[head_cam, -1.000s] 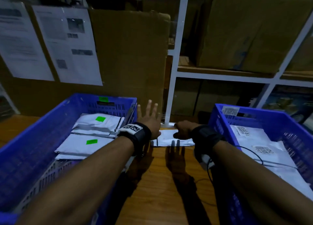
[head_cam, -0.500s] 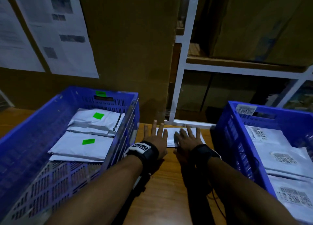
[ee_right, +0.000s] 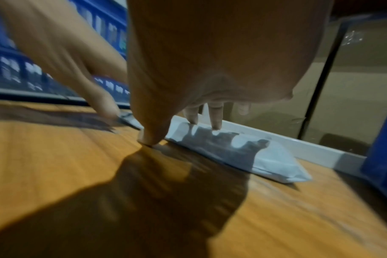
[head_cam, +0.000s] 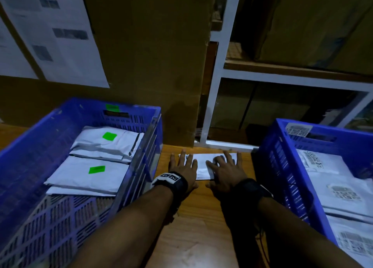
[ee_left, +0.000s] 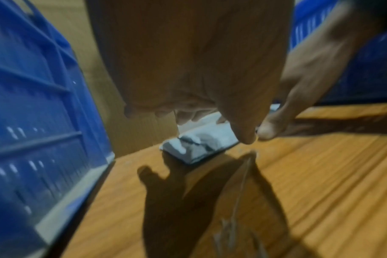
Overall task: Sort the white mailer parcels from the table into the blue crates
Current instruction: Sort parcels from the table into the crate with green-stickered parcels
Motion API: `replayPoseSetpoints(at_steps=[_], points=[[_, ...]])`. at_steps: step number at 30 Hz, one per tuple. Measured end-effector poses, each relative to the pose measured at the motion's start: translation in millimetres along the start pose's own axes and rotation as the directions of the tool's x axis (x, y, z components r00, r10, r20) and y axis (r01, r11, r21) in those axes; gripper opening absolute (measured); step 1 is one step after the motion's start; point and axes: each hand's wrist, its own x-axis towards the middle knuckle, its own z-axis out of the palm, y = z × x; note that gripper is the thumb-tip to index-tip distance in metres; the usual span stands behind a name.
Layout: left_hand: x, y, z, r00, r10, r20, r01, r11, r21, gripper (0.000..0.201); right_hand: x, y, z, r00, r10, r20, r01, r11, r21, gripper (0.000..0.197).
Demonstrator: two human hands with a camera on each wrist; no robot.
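1 mailer on surface, between 2 crates.
I see left hand and right hand spread flat, fingers straight, pressing the mailer; left crate and right crate hold more mailers.

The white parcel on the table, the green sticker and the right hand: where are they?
white parcel (head_cam: 201, 163): head view, bare middle between the hands.
green sticker (head_cam: 109, 136): head view, sticker's centre, far parcel in left crate.
right hand (head_cam: 227, 171): head view, back of hand.
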Motion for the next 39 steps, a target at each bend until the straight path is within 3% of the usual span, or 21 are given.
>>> replayPoseSetpoints(at_steps=[8,11,18,24,26,30,34,36,39], points=[[33,-6,9,0.999,0.034,-0.013,-0.035,0.995,-0.090,0.097,15,10,-1,0.999,0.016,0.041,-0.017,0.999,0.034,0.086],[28,-7,11,0.998,0.040,-0.051,-0.042,0.998,-0.054,0.090,21,16,5,0.997,0.041,0.063,-0.042,0.999,0.017,0.090],[18,-5,11,0.995,0.069,-0.077,-0.066,0.997,0.039,0.071,17,23,-1,0.999,-0.035,0.020,0.037,0.996,-0.085,0.092],[13,-7,17,0.987,0.097,-0.124,-0.087,0.992,0.089,0.080,6,14,2,0.993,-0.090,-0.079,0.077,0.986,-0.148,0.066],[6,-4,16,0.986,0.086,-0.143,-0.076,0.995,0.069,0.075,1,10,4,0.992,-0.096,-0.080,0.082,0.983,-0.165,0.065],[-5,2,15,0.963,0.092,-0.254,-0.075,0.994,0.074,0.085,-1,7,4,0.991,-0.099,-0.094,0.085,0.986,-0.140,0.062],[-11,0,9,0.932,0.090,-0.351,-0.062,0.994,0.090,0.068,-5,8,-5,0.989,-0.105,-0.105,0.102,0.994,-0.033,0.058],[-14,-3,0,0.931,0.082,-0.356,-0.059,0.996,0.074,0.062,-10,6,-8,0.984,-0.103,-0.142,0.109,0.993,0.036,0.066],[-16,-6,-11,0.930,0.071,-0.360,-0.066,0.998,0.025,0.053,-16,2,-14,0.982,-0.120,-0.149,0.121,0.993,-0.002,0.065]])
